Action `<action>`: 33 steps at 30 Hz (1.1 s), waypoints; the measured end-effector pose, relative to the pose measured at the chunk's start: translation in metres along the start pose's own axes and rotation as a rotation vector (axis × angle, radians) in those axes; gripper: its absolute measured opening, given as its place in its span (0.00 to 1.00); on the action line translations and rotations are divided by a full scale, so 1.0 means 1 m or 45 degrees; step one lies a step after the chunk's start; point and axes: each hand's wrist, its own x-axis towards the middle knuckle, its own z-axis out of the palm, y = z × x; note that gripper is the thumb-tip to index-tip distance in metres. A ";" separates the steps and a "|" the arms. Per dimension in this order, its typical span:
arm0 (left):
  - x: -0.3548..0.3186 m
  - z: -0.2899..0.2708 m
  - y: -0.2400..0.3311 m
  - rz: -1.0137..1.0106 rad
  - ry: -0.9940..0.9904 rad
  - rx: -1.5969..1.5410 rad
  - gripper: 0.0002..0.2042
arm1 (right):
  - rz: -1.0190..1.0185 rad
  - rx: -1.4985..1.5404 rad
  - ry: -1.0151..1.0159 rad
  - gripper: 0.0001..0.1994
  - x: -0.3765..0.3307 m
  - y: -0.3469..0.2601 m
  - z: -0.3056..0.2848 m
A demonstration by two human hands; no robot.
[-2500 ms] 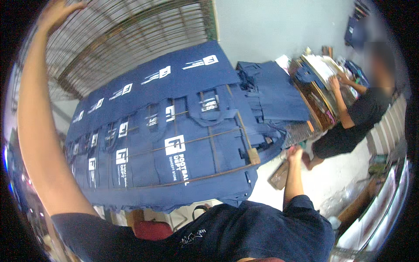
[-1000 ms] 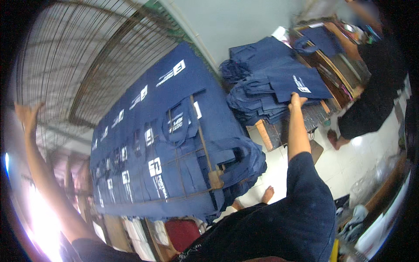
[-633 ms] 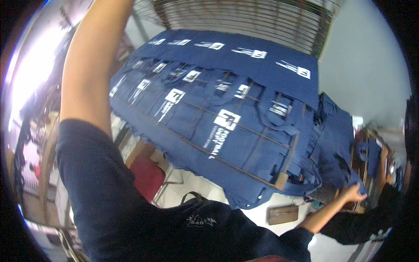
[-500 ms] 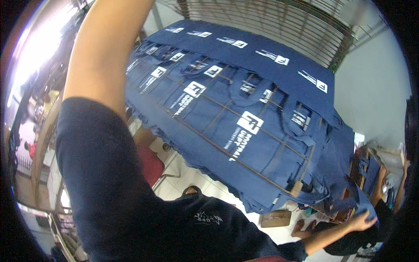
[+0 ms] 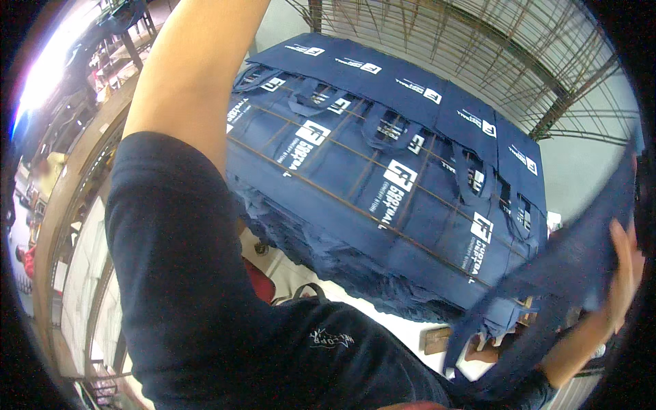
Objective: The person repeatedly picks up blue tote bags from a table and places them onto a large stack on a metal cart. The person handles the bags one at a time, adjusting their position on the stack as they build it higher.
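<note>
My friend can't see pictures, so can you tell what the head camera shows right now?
A person's right hand lifts a dark blue cloth bag beside a tall stack of matching blue bags with white printed marks. Their left arm reaches up past the top edge, hand unseen, and a wire grid hangs behind the stack.

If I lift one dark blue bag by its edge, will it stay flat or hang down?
Probably it hangs down: the bag in the right hand drapes limply, its handles dangling. It seems light, as one hand carries it. The stacked bags lie flat, so likely thin fabric.

Bags (image 5: 383, 184): matt navy cloth w/ white print; rods (image 5: 355, 205) rusty metal (sleeve (image 5: 205, 307) cloth too).
</note>
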 end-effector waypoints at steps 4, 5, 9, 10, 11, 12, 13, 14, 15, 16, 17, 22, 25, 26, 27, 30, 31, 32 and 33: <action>0.003 0.026 -0.028 0.179 0.097 -0.055 0.54 | 0.089 0.589 -0.355 0.38 0.085 -0.074 0.145; 0.004 0.019 -0.021 0.204 0.106 -0.096 0.53 | 0.101 0.769 -0.379 0.37 0.101 -0.084 0.178; 0.007 0.010 -0.026 0.273 0.028 -0.072 0.55 | -0.043 1.062 -0.459 0.29 0.168 -0.156 0.320; 0.001 0.005 -0.033 0.277 -0.033 -0.060 0.55 | -0.213 1.183 -0.572 0.27 0.187 -0.185 0.346; -0.004 0.000 -0.036 0.286 -0.090 -0.040 0.55 | -0.115 1.435 -0.798 0.27 0.203 -0.211 0.375; -0.001 -0.009 -0.031 0.304 -0.090 -0.052 0.55 | -0.267 1.376 -0.538 0.26 0.213 -0.229 0.383; 0.003 -0.015 -0.025 0.321 -0.101 -0.059 0.55 | -0.284 1.521 -0.245 0.23 0.233 -0.248 0.429; 0.000 -0.014 -0.030 0.318 -0.137 -0.051 0.55 | -0.369 1.559 -0.170 0.23 0.238 -0.255 0.433; -0.004 -0.013 -0.034 0.355 -0.122 -0.104 0.56 | -0.453 1.595 -0.094 0.23 0.243 -0.262 0.437; -0.002 -0.012 -0.036 0.320 -0.138 -0.102 0.56 | -0.335 1.633 -0.116 0.25 0.244 -0.263 0.441; -0.001 -0.008 -0.036 0.290 -0.168 -0.089 0.57 | -0.217 1.692 -0.138 0.27 0.244 -0.267 0.446; -0.011 0.003 -0.023 0.262 -0.037 -0.156 0.59 | 0.316 1.595 0.209 0.39 0.234 -0.235 0.540; -0.005 0.004 -0.018 0.222 -0.045 -0.115 0.61 | 0.710 1.335 0.200 0.38 0.216 -0.208 0.582; 0.000 0.003 -0.016 0.201 -0.087 -0.113 0.61 | 0.848 1.292 0.158 0.37 0.212 -0.198 0.592; -0.007 0.015 -0.019 0.236 0.112 -0.197 0.62 | 0.947 1.322 0.095 0.37 0.208 -0.191 0.597; 0.001 0.009 -0.020 0.199 -0.034 -0.207 0.63 | 1.149 1.279 -0.040 0.37 0.195 -0.174 0.612; 0.001 0.013 -0.019 0.195 0.048 -0.189 0.64 | 1.200 1.242 -0.075 0.36 0.192 -0.172 0.617; -0.003 0.020 -0.016 0.188 0.130 -0.175 0.64 | 1.225 1.198 -0.089 0.37 0.191 -0.171 0.620; -0.002 0.021 -0.015 0.200 0.144 -0.189 0.65 | 1.250 1.154 -0.103 0.37 0.190 -0.170 0.622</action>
